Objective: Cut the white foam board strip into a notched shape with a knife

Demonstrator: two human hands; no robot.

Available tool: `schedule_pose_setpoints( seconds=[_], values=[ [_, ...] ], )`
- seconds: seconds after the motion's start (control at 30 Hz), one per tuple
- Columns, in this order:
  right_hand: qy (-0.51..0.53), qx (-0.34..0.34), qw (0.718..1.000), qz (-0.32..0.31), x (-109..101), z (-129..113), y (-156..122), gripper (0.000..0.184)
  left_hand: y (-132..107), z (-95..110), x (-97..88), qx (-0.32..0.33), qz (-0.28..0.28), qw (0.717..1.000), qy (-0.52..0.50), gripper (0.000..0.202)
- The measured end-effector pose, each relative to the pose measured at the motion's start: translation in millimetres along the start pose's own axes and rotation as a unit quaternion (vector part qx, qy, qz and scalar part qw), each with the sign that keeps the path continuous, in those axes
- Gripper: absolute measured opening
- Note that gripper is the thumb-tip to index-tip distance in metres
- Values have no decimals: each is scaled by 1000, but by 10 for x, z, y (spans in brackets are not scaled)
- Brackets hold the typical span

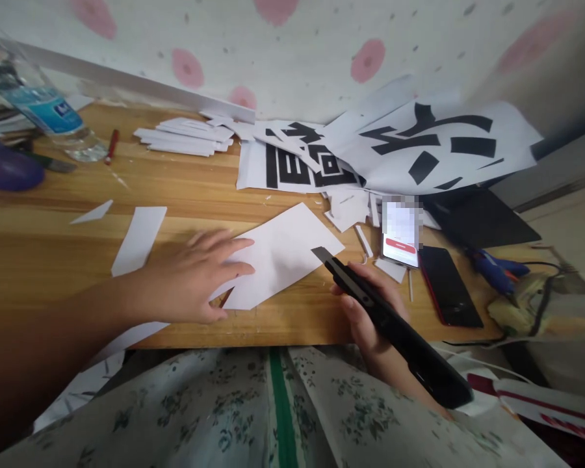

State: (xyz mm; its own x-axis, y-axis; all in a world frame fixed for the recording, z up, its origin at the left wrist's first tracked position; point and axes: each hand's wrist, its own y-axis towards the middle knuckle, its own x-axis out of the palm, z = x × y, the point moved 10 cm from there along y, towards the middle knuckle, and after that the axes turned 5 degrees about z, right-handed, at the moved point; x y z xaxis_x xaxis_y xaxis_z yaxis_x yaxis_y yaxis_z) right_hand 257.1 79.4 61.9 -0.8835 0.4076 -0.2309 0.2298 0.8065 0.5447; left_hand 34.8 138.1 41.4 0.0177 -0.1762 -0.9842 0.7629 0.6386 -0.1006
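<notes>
- Taking the white sheet as the hub of the clock, at nine to ten we have a purple object [7,162], cropped by the view's edge.
- Next, a bottle [53,117] with a blue label at ten o'clock, standing on the wooden desk [185,188].
- Just after nine, a pointed scrap [95,212]; beyond it at ten, a small red tool [111,147].
- Nine o'clock: a loose paper strip [139,240], lying flat near the wrist.
- Between ten and eleven, a pile of strips [185,136].
- And here's the left hand [190,276], coming in from nine, palm down, its grip spread, fingertips on the sheet.
- Centre stage, the white sheet [277,257], flat on the desk near its front edge.
- Up at twelve, a printed page [292,162] of bold black shapes; a curled page [443,143] rises at two.
- Paper scraps [348,211] bunch at two, nearer in.
- The right hand [370,338] sits at four, its grip wrapped around a black cutter [392,325]; blade out, tip over the sheet, contact impossible to tell.
- Three o'clock: a lit phone [400,248]; just past it, a dark phone [449,286], screen up.
</notes>
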Motion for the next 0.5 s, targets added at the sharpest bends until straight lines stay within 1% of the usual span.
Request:
schedule_pose_setpoints(
  seconds=[0.13,0.2,0.27,0.33,0.4,0.5],
  values=[
    [-116,-57,989,-72,199,-164,66,21,165,117,-13,19,20,999,-16,59],
    [-137,-77,984,-90,267,-216,94,18,246,176,15,32,30,999,-20,55],
    [-149,-83,980,-104,325,-252,121,18,293,226,50,49,40,998,-14,52],
    [-169,-71,975,-122,380,-278,147,17,306,249,71,59,56,997,-8,54],
    [-202,-40,968,-143,427,-284,169,16,299,250,89,63,67,996,-8,60],
    [-239,-3,957,-167,471,-281,183,16,287,253,123,67,62,996,-8,66]
  ],
)
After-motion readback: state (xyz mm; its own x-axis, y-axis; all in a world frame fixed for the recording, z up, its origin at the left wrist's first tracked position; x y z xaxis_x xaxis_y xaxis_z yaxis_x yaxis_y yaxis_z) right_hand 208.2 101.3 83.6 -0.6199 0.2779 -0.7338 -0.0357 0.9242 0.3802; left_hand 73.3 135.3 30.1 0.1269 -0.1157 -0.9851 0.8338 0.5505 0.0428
